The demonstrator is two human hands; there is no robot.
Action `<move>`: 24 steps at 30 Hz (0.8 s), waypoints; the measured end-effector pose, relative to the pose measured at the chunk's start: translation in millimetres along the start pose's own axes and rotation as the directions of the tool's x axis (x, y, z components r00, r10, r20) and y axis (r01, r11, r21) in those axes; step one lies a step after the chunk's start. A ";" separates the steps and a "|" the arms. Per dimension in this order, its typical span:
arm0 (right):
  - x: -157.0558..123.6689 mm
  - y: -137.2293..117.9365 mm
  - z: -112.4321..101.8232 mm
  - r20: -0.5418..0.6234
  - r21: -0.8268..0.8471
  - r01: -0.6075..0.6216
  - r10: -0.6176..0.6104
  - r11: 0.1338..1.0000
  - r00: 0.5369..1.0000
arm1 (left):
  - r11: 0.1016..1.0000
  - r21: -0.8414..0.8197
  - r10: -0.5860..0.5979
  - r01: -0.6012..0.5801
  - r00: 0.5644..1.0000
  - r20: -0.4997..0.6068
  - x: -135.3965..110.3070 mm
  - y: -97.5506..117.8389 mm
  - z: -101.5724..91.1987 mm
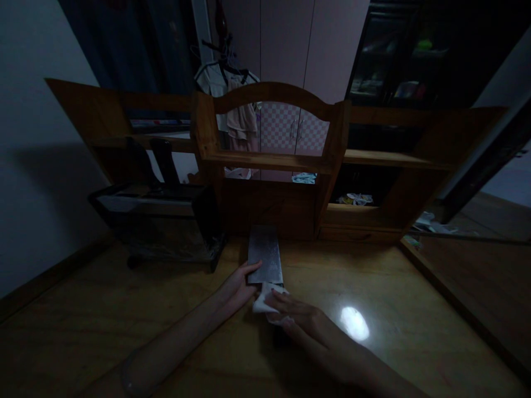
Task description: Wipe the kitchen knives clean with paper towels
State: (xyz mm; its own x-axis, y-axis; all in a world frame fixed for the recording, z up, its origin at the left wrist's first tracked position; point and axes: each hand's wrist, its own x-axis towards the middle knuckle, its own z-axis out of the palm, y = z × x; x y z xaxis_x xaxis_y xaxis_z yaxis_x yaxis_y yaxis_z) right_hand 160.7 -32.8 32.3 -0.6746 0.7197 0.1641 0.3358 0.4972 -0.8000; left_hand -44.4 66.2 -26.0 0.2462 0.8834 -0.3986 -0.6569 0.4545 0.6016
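A wide, flat cleaver [265, 251] points away from me above the wooden table [352, 276], its handle end toward me and mostly covered. My left hand [243, 282] grips the blade by its left edge near the handle, thumb on top. In my right hand [305, 320] is a crumpled white tissue [263, 301], pressed over the place where blade and handle meet. Below that hand a dark shape, perhaps the handle, shows only in part.
A dark knife block [166, 226] with black-handled knives stands at the left. Along the back runs a wooden shelf unit [269, 160]. A raised wooden edge [464, 315] borders the table's right side. The room is dim, with a bright reflection on the tabletop.
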 end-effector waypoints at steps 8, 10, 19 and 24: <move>1.1 -13.0 -5.9 -0.013 0.224 0.053 -0.051 0.973 0.999 | 0.999 -0.025 0.045 -0.046 0.999 -0.009 4.8 -1.0 -0.6; 1.0 -11.0 -4.8 0.000 0.290 0.048 -0.050 0.956 0.999 | 0.998 -0.029 0.049 -0.049 0.999 -0.005 6.5 -1.4 -2.2; -23.0 28.9 8.7 -0.210 0.455 -0.292 0.420 0.841 0.883 | 0.999 -0.035 0.043 -0.042 0.999 0.029 6.6 -1.5 -4.4; -18.4 23.3 -3.1 -0.421 0.337 -0.309 0.436 0.889 0.795 | 1.000 -0.005 0.029 -0.029 1.000 0.000 7.9 -1.3 -2.7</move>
State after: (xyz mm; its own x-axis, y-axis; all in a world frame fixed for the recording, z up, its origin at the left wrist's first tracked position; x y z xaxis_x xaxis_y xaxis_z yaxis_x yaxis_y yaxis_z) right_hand 183.0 -33.0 12.4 -0.1130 0.9933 0.0249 0.2855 0.0565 -0.9567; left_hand -43.5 72.3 -31.9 0.2272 0.8963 -0.3809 -0.6673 0.4281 0.6094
